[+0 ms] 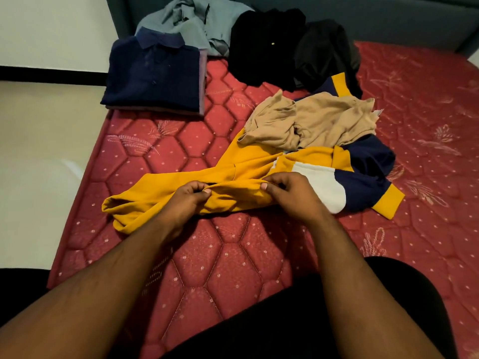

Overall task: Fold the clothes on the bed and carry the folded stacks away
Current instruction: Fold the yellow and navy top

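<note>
Cream floor (39, 141) along the left edge, a black band crossing it near the top. Red quilted mattress (233, 255) fills the rest, hexagon stitching, dark headboard (388, 19) at the far side.

Far left corner of the mattress: folded stack (153, 76), navy polo on top, collar up, buttons visible, a purplish layer showing under its right edge. Just behind it, touching, a crumpled grey-blue garment (197, 24).

Near centre: yellow shirt (160, 193), bunched and twisted, lying diagonally across the mattress, its left end loose near the mattress edge. Left hand (186, 200) pinches a fold of the yellow fabric between thumb and fingertips, fingers curled. Right hand (293, 195) does the same just beside it, thumb on top of the fold. Hands near each other, not touching, a short ridge of fabric between them.

Right of the right hand the same shirt runs into a white panel, navy sleeves and yellow cuffs. A tan garment (318, 120) lies crumpled on its far part.

Behind that: a black garment (261, 45), unfolded, small pale dot on it, and a dark charcoal garment (326, 53) against its right side. Both sit against the headboard.

Bottom of view: both forearms and dark clothing on the person's lap.
</note>
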Tool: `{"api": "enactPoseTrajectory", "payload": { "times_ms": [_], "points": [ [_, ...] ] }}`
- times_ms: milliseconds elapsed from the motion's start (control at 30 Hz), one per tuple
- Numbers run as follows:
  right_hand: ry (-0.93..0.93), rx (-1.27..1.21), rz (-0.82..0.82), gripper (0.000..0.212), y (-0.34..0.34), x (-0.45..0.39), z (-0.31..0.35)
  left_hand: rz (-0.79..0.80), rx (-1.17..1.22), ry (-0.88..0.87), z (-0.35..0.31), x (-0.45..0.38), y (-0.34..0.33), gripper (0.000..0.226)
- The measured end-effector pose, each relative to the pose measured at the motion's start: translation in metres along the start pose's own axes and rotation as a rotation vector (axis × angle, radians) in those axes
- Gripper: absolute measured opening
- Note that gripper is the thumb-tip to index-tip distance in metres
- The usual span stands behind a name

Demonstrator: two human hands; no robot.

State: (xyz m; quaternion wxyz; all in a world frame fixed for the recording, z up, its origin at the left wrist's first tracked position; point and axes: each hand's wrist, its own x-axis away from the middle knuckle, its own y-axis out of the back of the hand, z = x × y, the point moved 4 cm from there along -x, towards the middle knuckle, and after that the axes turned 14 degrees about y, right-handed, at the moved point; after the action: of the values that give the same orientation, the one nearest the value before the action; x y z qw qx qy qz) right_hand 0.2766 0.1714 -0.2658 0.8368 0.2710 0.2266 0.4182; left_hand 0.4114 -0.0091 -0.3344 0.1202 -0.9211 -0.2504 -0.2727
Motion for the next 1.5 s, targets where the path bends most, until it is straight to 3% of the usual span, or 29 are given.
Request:
{"api": "enactPoseTrajectory", "payload": {
  "times_ms": [100,167,200,333,400,500,600,733,800,867,900,1000,1067,1100,1233,1367,1500],
  "points": [
    [-0.157,-0.155,0.377,0.016,0.009,0.015,0.014,0.127,-0.068,-0.009,0.005,0.009,0.008,0.006],
    [-0.302,-0.024,0.631,0.02,0.01,0.033,0.009,0.161,-0.077,-0.054,0.011,0.012,0.015,0.018],
    [-0.328,0.059,0.664,0.02,0.009,0.036,0.003,0.148,-0.054,-0.064,0.014,0.011,0.016,0.021],
    [-0.245,0.21,0.337,0.004,0.003,0.023,-0.008,-0.025,-0.124,-0.188,0.02,0.011,0.003,0.011],
    [-0.202,0.225,0.267,0.001,-0.001,0.019,-0.008,-0.04,-0.207,-0.263,0.021,0.01,-0.002,0.022],
    [-0.246,0.251,0.358,0.013,-0.017,0.026,-0.014,-0.065,-0.438,-0.358,0.026,0.006,0.001,0.046],
    [-0.269,0.304,0.392,0.025,-0.028,0.029,-0.017,-0.042,-0.476,-0.406,0.03,0.006,0.004,0.066],
    [-0.198,0.381,0.45,0.045,-0.044,0.04,0.002,-0.074,-0.656,-0.482,0.03,0.012,0.009,0.061],
    [-0.142,0.568,0.55,0.049,-0.055,0.047,0.009,-0.063,-0.761,-0.477,0.034,0.015,0.012,0.055],
    [-0.087,0.657,0.539,0.033,-0.056,0.048,0.012,-0.068,-0.711,-0.488,0.032,0.02,0.012,0.032],
    [-0.095,0.537,0.453,0.023,-0.05,0.045,0.015,-0.085,-0.633,-0.492,0.028,0.023,0.012,0.021],
    [-0.186,-0.123,0.2,0.01,-0.026,0.039,0.027,-0.095,-0.285,-0.436,0.01,0.036,0.015,0.01],
    [-0.24,-0.44,0.157,0.012,-0.017,0.04,0.034,-0.032,-0.085,-0.368,0.0,0.045,0.015,0.007],
    [-0.24,-0.434,0.156,0.012,-0.016,0.039,0.033,-0.021,-0.045,-0.325,0.0,0.045,0.015,0.01],
    [-0.083,0.228,0.099,0.005,-0.024,0.028,0.023,-0.097,0.019,-0.161,0.012,0.029,0.018,0.013],
    [-0.009,0.185,0.024,0.004,-0.031,0.026,0.031,-0.124,-0.039,-0.173,0.023,0.021,0.015,0.006],
    [0.044,0.336,0.13,0.026,-0.043,0.027,0.026,-0.146,-0.092,-0.209,0.025,0.023,0.013,0.005]
  ]
}}
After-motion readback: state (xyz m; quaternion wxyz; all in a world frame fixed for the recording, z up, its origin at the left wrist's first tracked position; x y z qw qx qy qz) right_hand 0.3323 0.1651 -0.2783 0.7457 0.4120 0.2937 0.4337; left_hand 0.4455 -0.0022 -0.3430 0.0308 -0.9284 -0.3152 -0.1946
